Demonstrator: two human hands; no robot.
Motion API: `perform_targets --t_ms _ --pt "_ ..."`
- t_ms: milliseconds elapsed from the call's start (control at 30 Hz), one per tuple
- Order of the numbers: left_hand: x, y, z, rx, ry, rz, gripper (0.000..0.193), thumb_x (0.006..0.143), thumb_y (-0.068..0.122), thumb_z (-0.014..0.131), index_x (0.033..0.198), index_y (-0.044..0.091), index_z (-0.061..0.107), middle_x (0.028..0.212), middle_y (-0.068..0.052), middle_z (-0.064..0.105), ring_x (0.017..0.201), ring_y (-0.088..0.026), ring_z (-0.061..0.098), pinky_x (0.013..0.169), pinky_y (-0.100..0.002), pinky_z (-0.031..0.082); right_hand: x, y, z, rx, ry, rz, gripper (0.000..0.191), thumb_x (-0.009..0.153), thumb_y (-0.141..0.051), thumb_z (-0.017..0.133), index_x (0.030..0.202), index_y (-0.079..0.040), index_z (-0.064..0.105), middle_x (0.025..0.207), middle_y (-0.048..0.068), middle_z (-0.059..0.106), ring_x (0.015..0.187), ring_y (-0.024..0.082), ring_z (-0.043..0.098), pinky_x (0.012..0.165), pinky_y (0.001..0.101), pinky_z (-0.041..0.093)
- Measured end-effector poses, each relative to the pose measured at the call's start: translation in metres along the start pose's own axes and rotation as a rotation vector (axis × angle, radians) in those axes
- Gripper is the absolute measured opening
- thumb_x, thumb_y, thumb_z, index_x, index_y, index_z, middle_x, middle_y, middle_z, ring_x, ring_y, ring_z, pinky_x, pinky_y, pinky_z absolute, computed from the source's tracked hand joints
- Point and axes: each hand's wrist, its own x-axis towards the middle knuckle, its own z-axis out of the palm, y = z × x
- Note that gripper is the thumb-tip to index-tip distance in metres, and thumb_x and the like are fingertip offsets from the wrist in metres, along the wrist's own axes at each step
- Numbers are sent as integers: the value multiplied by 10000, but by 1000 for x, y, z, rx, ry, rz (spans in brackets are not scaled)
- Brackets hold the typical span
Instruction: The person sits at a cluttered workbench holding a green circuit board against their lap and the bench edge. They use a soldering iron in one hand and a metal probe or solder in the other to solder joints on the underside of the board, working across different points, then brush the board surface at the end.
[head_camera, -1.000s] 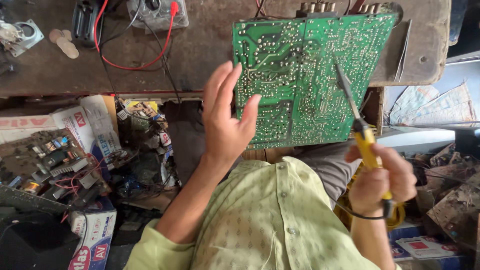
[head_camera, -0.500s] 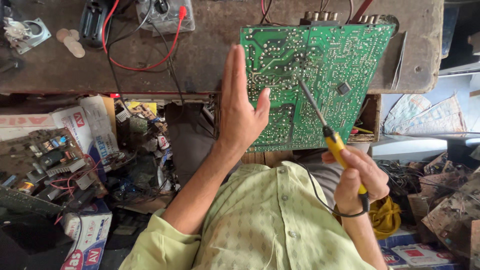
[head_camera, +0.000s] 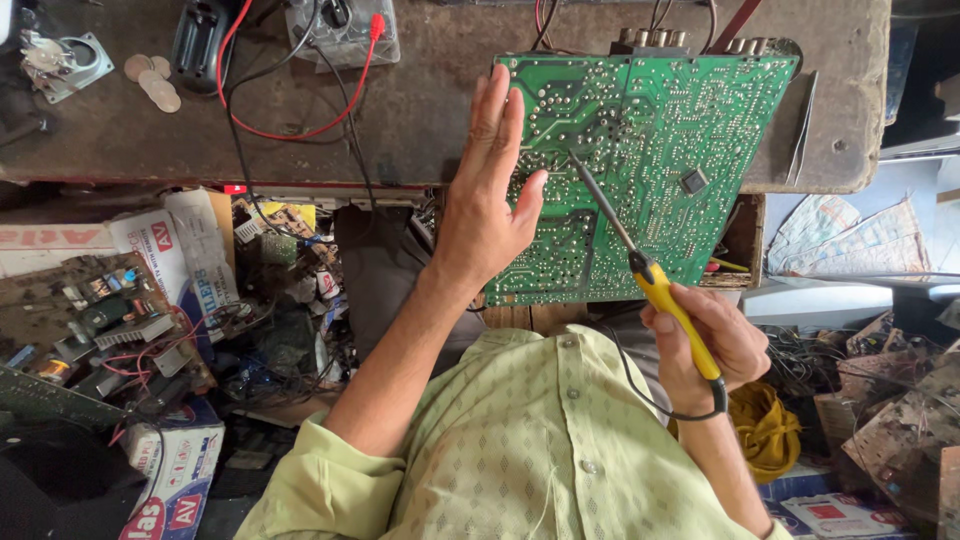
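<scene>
Both hands were at a green circuit board lying solder-side up, half on the desk, its near edge overhanging. Left hand lay open and flat, fingers straight, against the board's left edge, gripping nothing. Right hand was closed around a yellow-handled soldering iron, tip touching the board's middle. Stiff, light and likely fragile, the board looked best held by its bare edges, clear of the solder joints.
</scene>
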Motion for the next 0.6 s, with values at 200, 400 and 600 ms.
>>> perform_targets --t_ms 200,400,600 --pt "0 3 1 2 -6 -23 918 986 -22 740 1693 98 168 1722 -131 129 1619 -353 183 1338 -387 319 4 0 6 -36 -28 6 214 1017 -90 739 1134 81 687 956 164 722 755 182 727 689 258 592" --pt "0 1 1 6 -1 -12 918 984 -22 738 1691 98 166 1721 -127 126 1618 -349 182 1341 -394 307 2 5 8 73 -30 100 239 1028 -104 728 1196 58 677 906 142 725 779 168 722 715 260 599" --pt "-1 1 1 -8 6 -13 915 987 -16 742 1690 102 168 1720 -125 122 1618 -347 179 1339 -387 310 5 8 13 122 -35 165 237 1038 -90 719 1219 55 672 1012 147 723 825 172 723 752 265 599"
